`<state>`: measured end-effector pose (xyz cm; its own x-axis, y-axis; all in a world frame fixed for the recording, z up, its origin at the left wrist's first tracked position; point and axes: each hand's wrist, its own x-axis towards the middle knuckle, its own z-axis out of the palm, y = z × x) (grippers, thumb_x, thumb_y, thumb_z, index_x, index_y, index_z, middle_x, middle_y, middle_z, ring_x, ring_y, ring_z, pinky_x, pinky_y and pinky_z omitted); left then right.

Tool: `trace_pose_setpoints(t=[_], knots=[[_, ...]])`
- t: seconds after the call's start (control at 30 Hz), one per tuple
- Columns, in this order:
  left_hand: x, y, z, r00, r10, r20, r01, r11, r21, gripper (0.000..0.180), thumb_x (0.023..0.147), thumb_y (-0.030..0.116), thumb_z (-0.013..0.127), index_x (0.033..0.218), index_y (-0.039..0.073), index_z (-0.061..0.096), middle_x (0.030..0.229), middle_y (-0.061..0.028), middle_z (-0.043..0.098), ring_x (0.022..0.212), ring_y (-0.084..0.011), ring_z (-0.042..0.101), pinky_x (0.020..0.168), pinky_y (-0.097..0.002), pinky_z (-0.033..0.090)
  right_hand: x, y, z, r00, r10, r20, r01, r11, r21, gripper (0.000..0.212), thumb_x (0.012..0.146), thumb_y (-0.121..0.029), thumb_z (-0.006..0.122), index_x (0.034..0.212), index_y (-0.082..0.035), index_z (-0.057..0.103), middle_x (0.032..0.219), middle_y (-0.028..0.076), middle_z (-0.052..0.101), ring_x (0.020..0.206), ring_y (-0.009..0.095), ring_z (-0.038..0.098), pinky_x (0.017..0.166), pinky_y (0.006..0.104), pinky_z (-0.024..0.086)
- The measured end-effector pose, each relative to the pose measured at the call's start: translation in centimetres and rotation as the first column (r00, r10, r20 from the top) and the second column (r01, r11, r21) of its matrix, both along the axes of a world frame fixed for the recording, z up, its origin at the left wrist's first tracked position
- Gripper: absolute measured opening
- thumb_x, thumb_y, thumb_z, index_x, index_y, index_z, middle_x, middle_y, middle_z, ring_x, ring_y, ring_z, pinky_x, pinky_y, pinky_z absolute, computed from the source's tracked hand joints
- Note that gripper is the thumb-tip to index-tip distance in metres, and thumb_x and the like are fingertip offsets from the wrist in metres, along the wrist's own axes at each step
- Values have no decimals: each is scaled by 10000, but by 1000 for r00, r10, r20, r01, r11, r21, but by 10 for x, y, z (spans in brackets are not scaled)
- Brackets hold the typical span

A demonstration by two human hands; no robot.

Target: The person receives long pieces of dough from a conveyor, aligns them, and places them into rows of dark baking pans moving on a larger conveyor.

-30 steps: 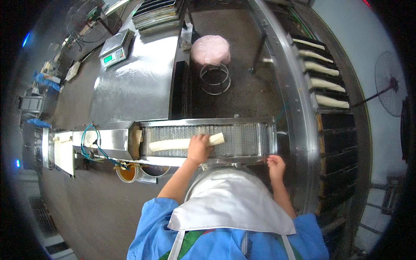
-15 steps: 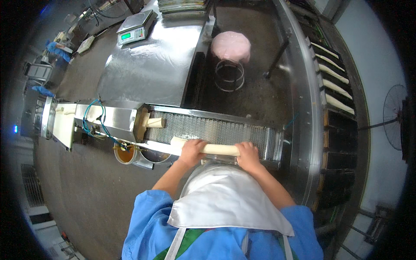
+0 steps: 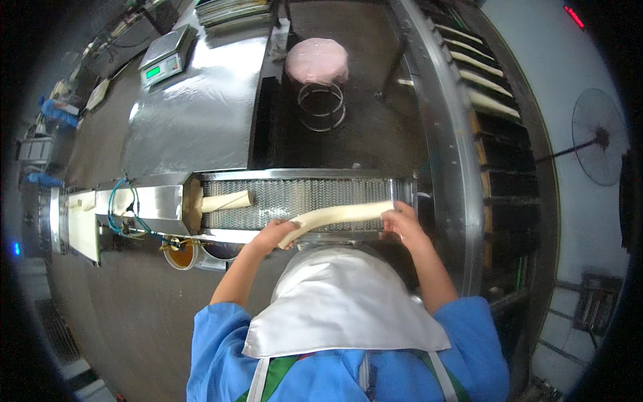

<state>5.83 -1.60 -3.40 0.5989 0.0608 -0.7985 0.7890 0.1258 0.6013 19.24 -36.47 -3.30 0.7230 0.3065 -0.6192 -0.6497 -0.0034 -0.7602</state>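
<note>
With fingers (image 3: 390,217) pinching a pale dough-like roll (image 3: 341,214) at both ends in the head view: holding its left end in the left hand (image 3: 272,234), at the mesh conveyor's (image 3: 291,189) near edge, and its right end in the right hand (image 3: 404,222), near the conveyor's right edge. Curving along its length; probably held at both ends against sagging. Toward the conveyor's left edge, well apart, see a second roll (image 3: 229,201), jutting from the metal housing (image 3: 151,204).

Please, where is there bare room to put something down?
The widest bare patch is the steel table, between the scale and the mesh belt. The belt also has room beyond the held dough roll, right of the second roll. The near edge is crowded by left hand and right hand.
</note>
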Motion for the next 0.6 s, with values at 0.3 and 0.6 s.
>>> trace_pose_setpoints(t=[0.3,0.6], knots=[[19,2,1,977,139,-164,-208,804,-557,390,870,241,651,1141,-7,518,804,-111,598,621,-163,571,481,-254,449,-3,9,-21,908,-418,-20,418,902,110,269,807,-143,701,1026,-39,583,931,82,626,777,164,613,669,311,540],[-41,126,-34,961,277,9,-271,946,-179,352,817,126,693,1095,-66,592,1011,-161,631,728,-195,638,602,-243,526,-17,54,-5,997,0,-78,-3,999,-35,315,850,-63,661,1140,15,564,1091,127,631,939,211,641,814,333,542]])
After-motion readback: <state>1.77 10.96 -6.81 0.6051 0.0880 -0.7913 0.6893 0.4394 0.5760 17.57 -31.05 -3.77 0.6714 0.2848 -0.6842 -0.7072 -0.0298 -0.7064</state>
